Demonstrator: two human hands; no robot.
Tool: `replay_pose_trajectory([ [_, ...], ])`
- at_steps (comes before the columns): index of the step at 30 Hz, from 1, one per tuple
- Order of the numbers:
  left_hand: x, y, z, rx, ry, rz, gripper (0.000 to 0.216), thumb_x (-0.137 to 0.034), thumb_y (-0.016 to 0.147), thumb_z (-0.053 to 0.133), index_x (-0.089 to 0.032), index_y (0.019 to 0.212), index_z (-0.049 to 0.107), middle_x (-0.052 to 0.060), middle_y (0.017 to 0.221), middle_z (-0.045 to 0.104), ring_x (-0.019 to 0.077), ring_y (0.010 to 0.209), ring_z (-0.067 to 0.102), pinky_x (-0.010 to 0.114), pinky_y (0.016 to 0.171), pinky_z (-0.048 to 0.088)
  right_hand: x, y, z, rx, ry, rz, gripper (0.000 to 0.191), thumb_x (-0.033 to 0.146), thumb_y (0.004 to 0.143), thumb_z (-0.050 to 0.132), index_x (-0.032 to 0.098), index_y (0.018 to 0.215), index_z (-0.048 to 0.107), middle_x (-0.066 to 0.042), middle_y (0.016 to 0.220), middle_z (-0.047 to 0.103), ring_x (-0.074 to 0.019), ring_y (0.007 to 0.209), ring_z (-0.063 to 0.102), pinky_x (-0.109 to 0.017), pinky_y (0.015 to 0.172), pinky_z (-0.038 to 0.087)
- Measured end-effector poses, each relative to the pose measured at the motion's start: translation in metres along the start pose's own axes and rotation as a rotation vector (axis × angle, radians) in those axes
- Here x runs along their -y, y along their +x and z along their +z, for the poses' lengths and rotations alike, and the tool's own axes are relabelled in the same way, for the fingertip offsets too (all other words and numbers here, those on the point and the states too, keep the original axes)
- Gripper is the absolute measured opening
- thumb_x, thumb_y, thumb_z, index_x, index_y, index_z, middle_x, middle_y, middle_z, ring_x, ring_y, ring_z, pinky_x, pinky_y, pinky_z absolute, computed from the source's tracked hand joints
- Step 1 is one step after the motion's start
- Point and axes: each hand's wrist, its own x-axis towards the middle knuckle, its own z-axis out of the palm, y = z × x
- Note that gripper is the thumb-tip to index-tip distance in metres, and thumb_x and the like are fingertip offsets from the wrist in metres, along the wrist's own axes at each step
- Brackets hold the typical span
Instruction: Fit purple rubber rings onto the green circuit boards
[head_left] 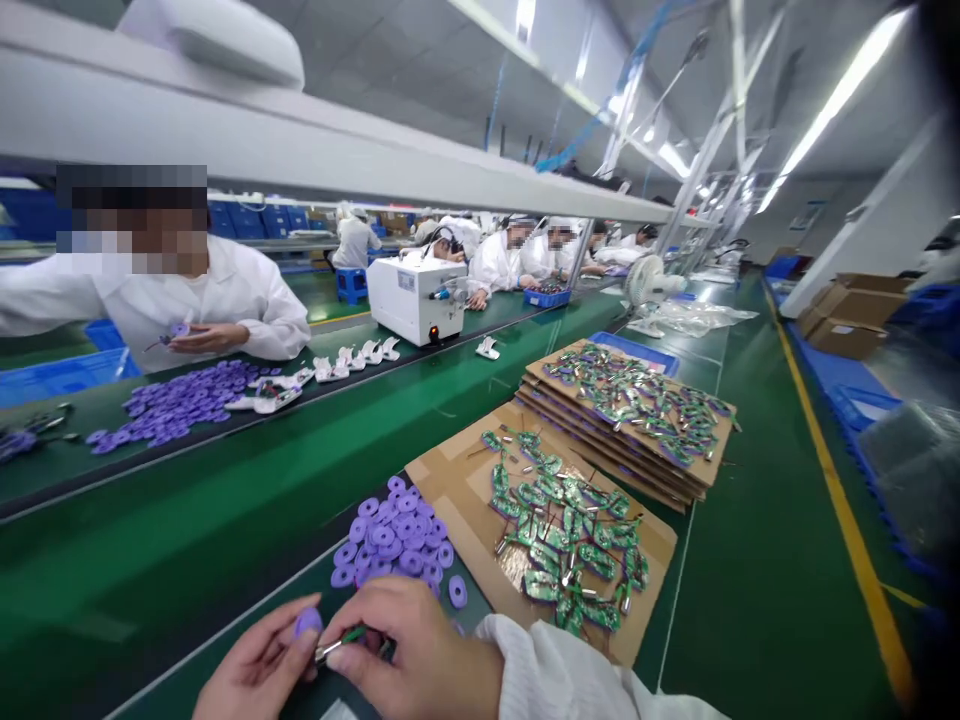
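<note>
At the bottom edge my left hand pinches a small purple round part between thumb and fingers. My right hand, in a white sleeve, is closed around a small green circuit board with a metal piece, held against the purple part. Just beyond my hands lies a heap of purple round parts. To its right a cardboard sheet carries several green circuit boards.
A stack of cardboard sheets with more green boards sits farther back. The green conveyor belt runs on the left. Across it a person in white handles purple parts near a white machine. More workers sit beyond.
</note>
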Motion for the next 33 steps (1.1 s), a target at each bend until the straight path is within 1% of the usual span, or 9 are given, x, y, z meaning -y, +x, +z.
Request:
replay_pose_trajectory([
  [1,-0.005,-0.008,0.005,-0.034,0.018,-0.009,0.057,-0.052,0.049,0.087,-0.018,0.093,0.074,0.006,0.094,0.077,0.0249,0.089,0.071,0.025,0.070,0.061,0.003,-0.001,0.001,0.016,0.002,-0.027,0.024,0.037,0.092,0.051,0.020,0.095,0.067,-0.001,0.074,0.064,-0.0126,0.067,0.057,-0.022,0.070,0.047],
  [3,-0.013,-0.022,0.015,-0.016,0.039,0.016,0.056,-0.051,0.060,0.083,-0.018,0.105,0.073,0.007,0.107,0.074,0.0241,0.098,0.070,0.026,0.078,0.060,0.006,-0.002,0.001,0.031,-0.002,-0.016,0.023,0.036,0.093,0.051,0.020,0.094,0.067,-0.002,0.077,0.066,-0.0136,0.070,0.058,-0.025,0.071,0.047],
  [7,-0.022,-0.031,0.029,0.056,-0.100,0.040,0.054,-0.046,0.066,0.081,-0.015,0.109,0.072,0.009,0.103,0.075,0.0167,0.077,0.071,0.027,0.076,0.061,0.000,0.001,-0.002,-0.008,0.066,0.140,0.013,0.026,0.089,0.055,0.020,0.092,0.067,-0.002,0.083,0.070,-0.0125,0.068,0.059,-0.023,0.064,0.047],
  [11,-0.023,-0.031,0.028,0.098,-0.143,0.073,0.048,-0.042,0.070,0.079,-0.013,0.108,0.073,0.010,0.100,0.074,0.0170,0.077,0.071,0.029,0.077,0.062,-0.007,0.001,-0.004,-0.060,0.083,0.186,0.011,0.023,0.087,0.059,0.020,0.094,0.067,-0.002,0.084,0.070,-0.0122,0.067,0.060,-0.022,0.060,0.046],
  [14,-0.023,-0.033,0.026,0.112,-0.099,0.115,0.042,-0.038,0.074,0.077,-0.015,0.109,0.073,0.009,0.098,0.075,0.0155,0.074,0.071,0.028,0.075,0.061,-0.007,0.000,-0.005,-0.049,0.081,0.137,0.010,0.024,0.090,0.059,0.021,0.094,0.068,-0.002,0.086,0.070,-0.0128,0.070,0.061,-0.023,0.060,0.047],
  [17,-0.021,-0.034,0.026,0.144,-0.071,0.143,0.037,-0.036,0.078,0.074,-0.017,0.109,0.073,0.008,0.103,0.074,0.0161,0.079,0.071,0.029,0.080,0.060,-0.006,0.000,-0.007,-0.032,0.046,0.087,0.010,0.026,0.091,0.059,0.022,0.093,0.068,-0.002,0.086,0.070,-0.0140,0.074,0.062,-0.025,0.063,0.048],
  [21,-0.020,-0.032,0.024,0.181,-0.076,0.156,0.034,-0.034,0.080,0.073,-0.019,0.110,0.073,0.008,0.108,0.073,0.0168,0.081,0.072,0.030,0.081,0.060,-0.007,0.001,-0.009,-0.033,-0.028,0.107,0.009,0.027,0.091,0.060,0.022,0.091,0.068,-0.002,0.083,0.070,-0.0136,0.068,0.061,-0.025,0.059,0.048],
  [27,-0.029,-0.031,0.021,0.165,-0.017,0.122,0.033,-0.029,0.070,0.081,-0.017,0.101,0.076,0.007,0.095,0.077,0.0153,0.073,0.071,0.029,0.077,0.061,-0.010,0.003,-0.017,-0.039,-0.193,-0.115,0.008,0.020,0.092,0.059,0.021,0.092,0.067,-0.004,0.088,0.072,-0.0165,0.084,0.065,-0.031,0.078,0.051],
  [33,-0.037,-0.033,0.022,0.185,-0.013,0.066,0.028,-0.026,0.068,0.083,-0.016,0.094,0.077,0.005,0.084,0.077,0.0122,0.067,0.069,0.023,0.071,0.061,-0.012,0.001,-0.019,-0.048,-0.270,-0.293,0.013,0.008,0.088,0.060,0.019,0.090,0.067,-0.002,0.086,0.072,-0.0153,0.080,0.064,-0.032,0.075,0.049],
])
